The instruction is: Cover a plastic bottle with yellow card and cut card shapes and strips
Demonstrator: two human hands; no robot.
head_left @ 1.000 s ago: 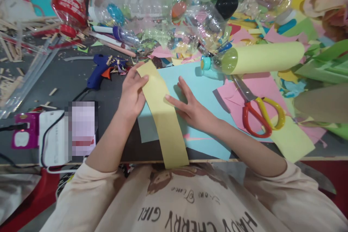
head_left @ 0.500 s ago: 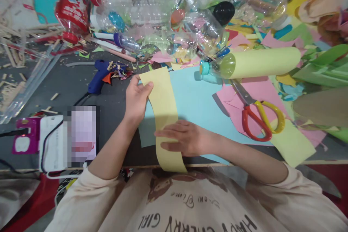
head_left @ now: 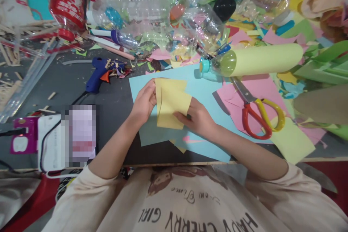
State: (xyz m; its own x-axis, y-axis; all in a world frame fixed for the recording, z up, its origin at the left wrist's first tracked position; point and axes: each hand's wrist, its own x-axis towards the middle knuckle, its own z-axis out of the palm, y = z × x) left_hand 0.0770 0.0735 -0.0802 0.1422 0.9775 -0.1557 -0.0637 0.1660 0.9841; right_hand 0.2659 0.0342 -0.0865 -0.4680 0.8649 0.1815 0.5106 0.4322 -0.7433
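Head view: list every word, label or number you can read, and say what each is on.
"CHERRY GIRL", upside down, on the person's shirt; the word before it reads roughly "HAPPY".
Small cursive line above it: too small to read.
Red bottle label: white print, too blurred.
Folded yellow paper: blank.

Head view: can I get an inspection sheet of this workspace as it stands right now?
Surface: dark grey tabletop, paper-covered on the right.
Things in hand: folded yellow paper strip, held over a light blue paper sheet.
Clutter: red-and-yellow scissors, blue glue gun, paper-wrapped plastic bottle, heap of clear plastic bottles, coloured paper scraps, wooden sticks.
Hands: left hand grips the strip's left edge; right hand pinches its right edge.
Cables: black cable from the glue gun; another loops over a white device.
Surroundings: red object below the table edge, partly seen.
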